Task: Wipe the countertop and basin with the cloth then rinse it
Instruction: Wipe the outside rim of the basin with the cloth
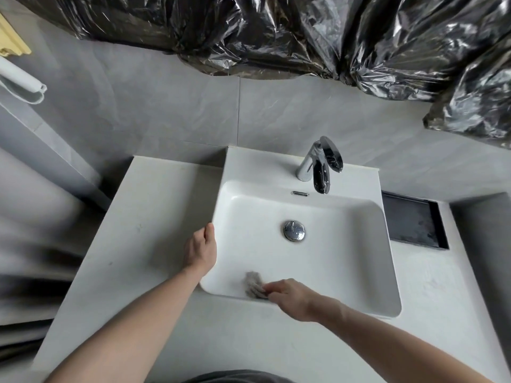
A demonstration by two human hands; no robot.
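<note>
1. While the cloth [253,284] is pinched by the right hand [290,298] against the basin's [345,244] near inner wall, the left hand [201,251] is rested on the left rim, fingers hidden; grip cannot be told.
2. The small wad could be dropped if pressed loosely.
3. Corners near the drain [294,230] may be missed.
4. The tap [318,167] is shut; rinsing is pending.

White basin [359,258] set in a pale countertop [143,217], two bare hands at work.
Right hand [290,298] grips a grey cloth [253,284] against the basin's near inner wall; left hand [201,250] rests on the basin's left rim, fingers relaxed. Chrome drain plug [294,230] at basin centre; chrome faucet [318,164] on the far ledge, overflow slot [300,193] below it. Dark rectangular recess [412,222] in the countertop at right. Crumpled black plastic sheeting [276,31] across the far wall.
</note>
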